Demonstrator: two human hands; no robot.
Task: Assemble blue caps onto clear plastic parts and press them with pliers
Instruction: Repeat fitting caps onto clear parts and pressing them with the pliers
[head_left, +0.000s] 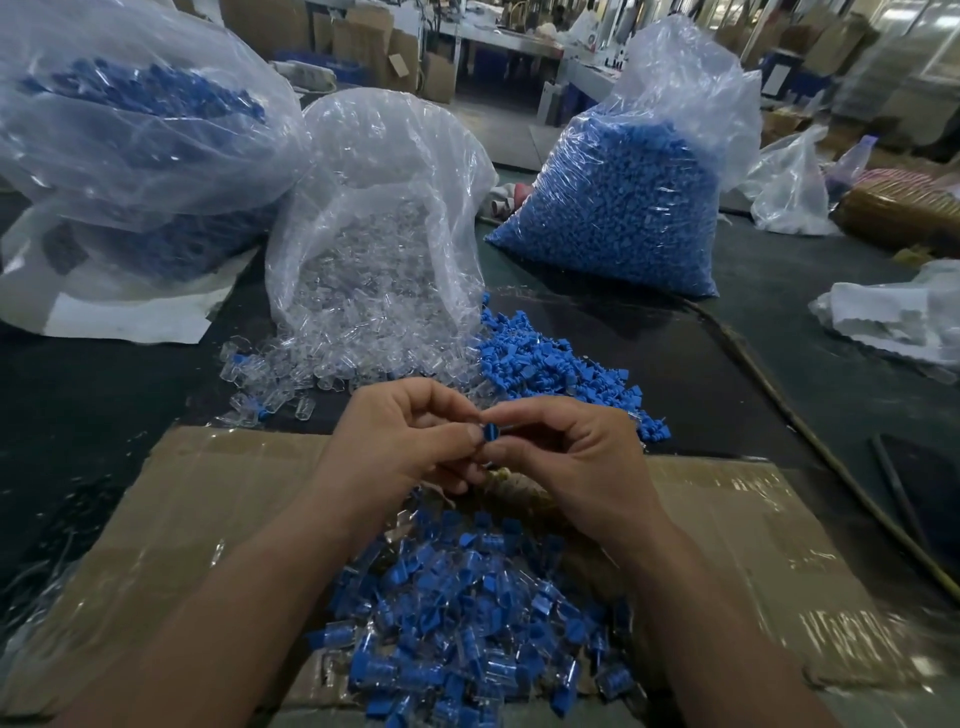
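- The step in hand seems to be the fitting of a cap: both hands meet in the centre of the frame, above the near edge of the dark surface (104, 395).
- The left hand (410, 436) has its fingers curled inward, and its thumb tip touches the blue cap (490, 432) from the left.
- The right hand (582, 467) pinches the same cap from the right with thumb and forefinger; its other fingers are loosely bent.
- A clear part is probably under the cap, but I cannot make it out between the fingers.
- The supply lies just behind the hands: clear parts (322, 364) spill from the middle bag (374, 208), and loose blue caps (545, 374) lie beside them on the right.
- Below the hands, a heap of finished pieces (457, 623) lies on the cardboard (208, 519), so many are already done.
- I judge that the next move needs the cap seated straight on the part and then pressed with the pliers.
- I cannot find the pliers in view, so one hand would first need to let go to fetch them.
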